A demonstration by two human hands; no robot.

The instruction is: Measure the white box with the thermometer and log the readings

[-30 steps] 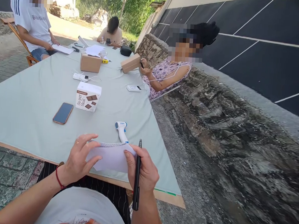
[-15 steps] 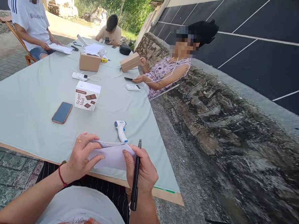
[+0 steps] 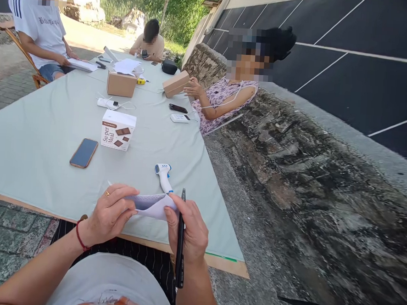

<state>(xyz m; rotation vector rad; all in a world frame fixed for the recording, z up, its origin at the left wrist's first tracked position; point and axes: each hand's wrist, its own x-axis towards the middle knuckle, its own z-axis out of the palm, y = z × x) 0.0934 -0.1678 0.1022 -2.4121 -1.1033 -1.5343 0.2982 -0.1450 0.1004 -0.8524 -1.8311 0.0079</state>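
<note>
A white envelope (image 3: 156,209) with a patterned inside is held between both hands over the near table edge, its top gaping. My left hand (image 3: 112,211) grips its left end with closed fingers. At the right end, the thumb and fingers of my right hand (image 3: 192,230) pinch the paper. That same hand also carries a black pen (image 3: 180,243), upright with its tip upward, against the fingers. Just beyond the envelope lies a white and blue infrared thermometer (image 3: 164,177), its handle end close to the paper.
On the cloth-covered table (image 3: 45,138) are a smartphone (image 3: 84,153), a white Super Meal box (image 3: 118,131) and a cardboard box (image 3: 121,84). A person on the right handles another cardboard box (image 3: 176,83) near a black phone (image 3: 178,108). Two other people sit farther back.
The envelope's top has spread wider, and my left fingers have curled more tightly on it. The person on the right has let go of the black phone and brought that hand to the cardboard box.
</note>
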